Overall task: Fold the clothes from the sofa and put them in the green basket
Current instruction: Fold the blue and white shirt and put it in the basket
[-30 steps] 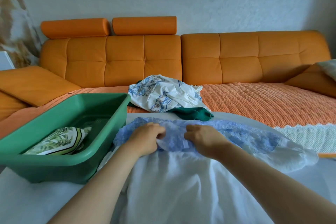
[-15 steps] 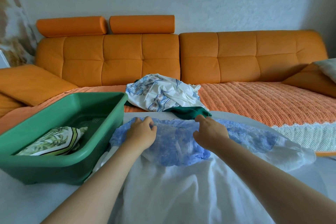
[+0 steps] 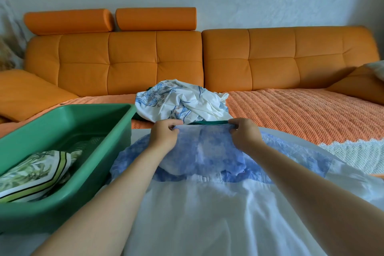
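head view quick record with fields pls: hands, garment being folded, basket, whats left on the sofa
left hand: pinches the far edge of the blue and white garment
right hand: pinches the same edge, apart from the left hand
blue and white garment: spread on the table, blue lace part lifted at its far edge
green basket: left of the garment, holds one folded leaf-print cloth
sofa: unfolded white and blue printed cloth lies over a dark green garment
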Tool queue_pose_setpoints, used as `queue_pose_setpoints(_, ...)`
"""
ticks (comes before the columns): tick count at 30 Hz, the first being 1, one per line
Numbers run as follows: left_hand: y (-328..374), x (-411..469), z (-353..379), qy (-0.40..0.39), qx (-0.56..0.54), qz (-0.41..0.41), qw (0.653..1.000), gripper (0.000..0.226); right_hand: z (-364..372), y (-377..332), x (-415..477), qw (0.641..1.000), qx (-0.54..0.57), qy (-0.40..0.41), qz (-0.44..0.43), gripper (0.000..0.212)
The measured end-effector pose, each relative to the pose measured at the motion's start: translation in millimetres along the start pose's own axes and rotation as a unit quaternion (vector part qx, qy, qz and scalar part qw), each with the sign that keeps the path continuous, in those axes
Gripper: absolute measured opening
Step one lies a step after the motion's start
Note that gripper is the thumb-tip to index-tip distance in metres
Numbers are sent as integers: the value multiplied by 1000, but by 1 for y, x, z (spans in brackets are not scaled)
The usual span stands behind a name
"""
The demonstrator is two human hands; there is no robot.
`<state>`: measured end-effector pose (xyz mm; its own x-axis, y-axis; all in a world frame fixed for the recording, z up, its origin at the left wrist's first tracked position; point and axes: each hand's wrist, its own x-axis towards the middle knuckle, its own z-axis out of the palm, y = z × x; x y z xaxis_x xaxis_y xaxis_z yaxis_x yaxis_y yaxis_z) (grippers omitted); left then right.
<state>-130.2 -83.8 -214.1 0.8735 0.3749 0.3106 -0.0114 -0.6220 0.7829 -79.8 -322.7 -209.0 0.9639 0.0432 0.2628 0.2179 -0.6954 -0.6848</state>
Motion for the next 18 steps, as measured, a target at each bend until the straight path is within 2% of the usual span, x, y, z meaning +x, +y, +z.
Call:
queue_pose_setpoints(2, 1, 1, 11, 18, 74, 51, 996, 35, 6, 0, 7, 1000, -7, 23, 4, 44)
queue_pose_setpoints(4, -1, -4, 20, 63, 212, 114, 969, 39, 12, -1, 14, 1000, -8, 10, 14, 57)
queue_pose_setpoints(6, 1, -6, 22, 96, 257, 215, 937, 39, 16, -3, 20, 997, -37, -64, 13, 74)
queue_pose_setpoints(7, 0, -6, 22, 75, 261, 269, 924, 35, 18, -3, 22, 991, -62, -115, 15, 81)
queue_pose_setpoints(8, -1, -5, 21, 22, 262, 292, 920, 30, 18, -2, 23, 983, -91, -160, 25, 86)
queue_pose_setpoints(9, -3, -5, 21, -51, 265, 272, 923, 30, 17, -2, 23, 973, -133, -185, 35, 86)
queue_pose_setpoints(10, -7, -4, 21, -128, 277, 222, 926, 40, 14, -1, 21, 963, -194, -182, 40, 80)
queue_pose_setpoints(12, -19, -5, 21, -234, 330, 129, 905, 59, 9, -3, 16, 938, -329, -108, 2, 67)
queue_pose_setpoints(13, -25, -7, 21, -260, 363, 118, 887, 62, 9, -5, 14, 927, -365, -67, -52, 64)
queue_pose_setpoints(14, -29, -9, 21, -281, 390, 117, 869, 62, 9, -8, 11, 924, -360, -43, -123, 64)
queue_pose_setpoints(16, -33, -11, 21, -311, 409, 108, 851, 61, 10, -19, 3, 932, -266, -99, -227, 68)
queue_pose_setpoints(18, -29, -13, 18, -297, 381, 104, 869, 60, 9, -28, -5, 935, -186, -210, -216, 69)
